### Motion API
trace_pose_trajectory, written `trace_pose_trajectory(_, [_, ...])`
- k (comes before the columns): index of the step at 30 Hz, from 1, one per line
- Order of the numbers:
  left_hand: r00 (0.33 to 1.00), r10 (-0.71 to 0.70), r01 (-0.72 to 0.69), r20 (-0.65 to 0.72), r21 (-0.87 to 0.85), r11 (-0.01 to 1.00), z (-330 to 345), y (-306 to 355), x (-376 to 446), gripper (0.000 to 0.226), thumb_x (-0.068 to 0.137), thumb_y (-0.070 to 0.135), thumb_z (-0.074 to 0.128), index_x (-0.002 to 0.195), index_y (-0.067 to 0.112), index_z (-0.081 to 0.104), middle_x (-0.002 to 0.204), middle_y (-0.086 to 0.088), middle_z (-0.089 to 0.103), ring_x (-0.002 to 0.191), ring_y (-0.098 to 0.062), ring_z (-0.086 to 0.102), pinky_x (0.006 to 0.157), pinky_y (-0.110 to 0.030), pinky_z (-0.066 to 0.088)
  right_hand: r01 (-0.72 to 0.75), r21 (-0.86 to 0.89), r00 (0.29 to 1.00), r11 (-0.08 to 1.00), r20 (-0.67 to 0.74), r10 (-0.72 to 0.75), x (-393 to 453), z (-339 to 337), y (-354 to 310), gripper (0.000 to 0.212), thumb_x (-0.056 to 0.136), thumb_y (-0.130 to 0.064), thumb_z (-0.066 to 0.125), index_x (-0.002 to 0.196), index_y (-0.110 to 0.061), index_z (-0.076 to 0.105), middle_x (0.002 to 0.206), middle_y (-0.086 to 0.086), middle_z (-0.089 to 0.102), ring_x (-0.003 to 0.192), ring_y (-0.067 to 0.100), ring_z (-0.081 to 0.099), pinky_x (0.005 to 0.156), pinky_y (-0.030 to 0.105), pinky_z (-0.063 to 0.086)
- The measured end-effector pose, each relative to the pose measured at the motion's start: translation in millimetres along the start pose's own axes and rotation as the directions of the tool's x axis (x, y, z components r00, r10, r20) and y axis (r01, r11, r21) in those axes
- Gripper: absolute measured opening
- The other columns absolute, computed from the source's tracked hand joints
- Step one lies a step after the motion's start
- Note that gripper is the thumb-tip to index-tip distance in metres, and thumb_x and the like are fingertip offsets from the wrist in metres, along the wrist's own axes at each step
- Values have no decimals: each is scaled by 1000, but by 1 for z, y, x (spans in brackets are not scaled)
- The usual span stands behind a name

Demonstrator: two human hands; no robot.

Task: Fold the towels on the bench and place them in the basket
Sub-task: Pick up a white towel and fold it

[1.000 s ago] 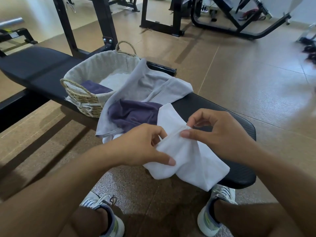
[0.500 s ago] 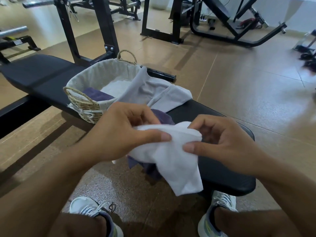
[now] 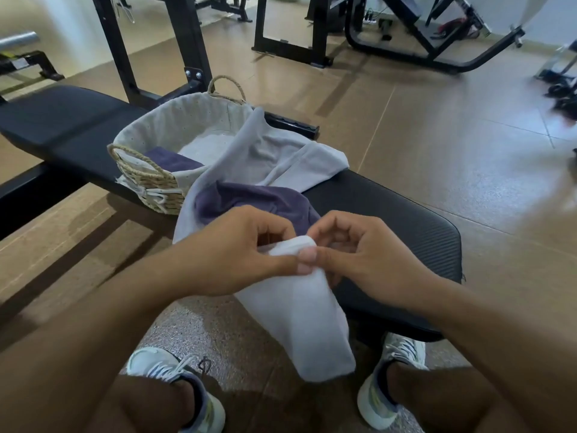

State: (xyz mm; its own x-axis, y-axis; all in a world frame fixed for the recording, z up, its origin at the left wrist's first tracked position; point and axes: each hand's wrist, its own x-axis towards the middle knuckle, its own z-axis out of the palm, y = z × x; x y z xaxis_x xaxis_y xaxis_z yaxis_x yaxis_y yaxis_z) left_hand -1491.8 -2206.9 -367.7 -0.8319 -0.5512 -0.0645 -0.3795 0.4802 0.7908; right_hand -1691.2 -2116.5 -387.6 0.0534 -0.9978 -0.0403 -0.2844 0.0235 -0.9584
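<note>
we find no text, brand, number or sign that can be read anywhere in this view. a small pale label sits on the black and yellow frame [image 3: 18, 62] at the far left, but whatever is on it is too small and blurred for us to make out.

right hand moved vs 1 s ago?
Yes. The right hand moved left along the bench, meeting the left hand on the white towel.
</note>
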Motion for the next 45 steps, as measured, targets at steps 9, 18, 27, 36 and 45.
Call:
trace_pose_trajectory(9, [919,54,-64,-390,-14,998,-15,3,-3,16,83,44,67,82,30,74,79,11,72,69,3,62,59,-8,42,-51,-349,975,936,187,123,4,1,17,40,82,-46,80,118,-32,70,111,-13,74,100,7,71,90,44,58])
trace_pose_trajectory(18, [862,-151,2,-483,-296,955,-31,-25,0,25,89,46,68,91,22,75,90,-9,72,80,-10,60,75,-33,43,-121,-401,900,908,341,271,12,-47,22,35,83,-34,83,114,-21,74,112,-8,76,101,10,73,91,41,60])
trace_pose_trajectory(27, [812,-392,157,-433,-485,860,-39,-78,24,26,88,47,71,89,21,73,93,-12,72,85,-24,64,79,-47,49,-335,-399,894,854,153,422,12,-117,55,13,93,-36,71,91,-24,77,97,2,77,96,24,72,96,47,54])
trace_pose_trajectory(36, [774,-494,317,-397,-432,844,-32,-102,44,27,95,35,68,79,13,74,79,-10,73,74,-28,68,72,-45,59,-406,-320,907,856,-24,421,19,-125,80,26,94,-42,66,114,-27,70,107,-7,76,100,16,73,90,36,60])
trace_pose_trajectory(45, [759,-485,350,-435,-356,867,-37,-106,45,25,99,32,63,83,14,67,81,-7,65,74,-23,61,68,-43,54,-354,-185,933,917,-139,332,28,-120,84,26,95,-34,69,103,-10,70,99,4,78,91,26,75,83,40,61])
